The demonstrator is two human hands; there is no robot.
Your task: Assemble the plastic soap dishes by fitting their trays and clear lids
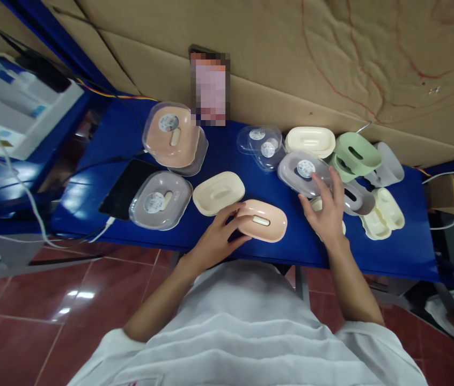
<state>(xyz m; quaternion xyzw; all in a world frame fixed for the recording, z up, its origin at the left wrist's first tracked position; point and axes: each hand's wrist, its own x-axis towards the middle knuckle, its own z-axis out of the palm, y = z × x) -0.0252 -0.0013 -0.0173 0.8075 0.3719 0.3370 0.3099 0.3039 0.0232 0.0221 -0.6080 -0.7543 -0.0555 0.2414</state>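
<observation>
From where I stand, 1 long blue table backs onto red-scrawled brown cardboard; below, dark red, pale-jointed floor tiles catch bright white glare.

Peach on the dish, cream on its bar, mauve-grey on the box, pale green on the cup, blue on the desk, brown with wavy red lines on the cardboard

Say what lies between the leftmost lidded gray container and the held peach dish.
In the head view, the cream dish lies there, then the left hand.
</observation>
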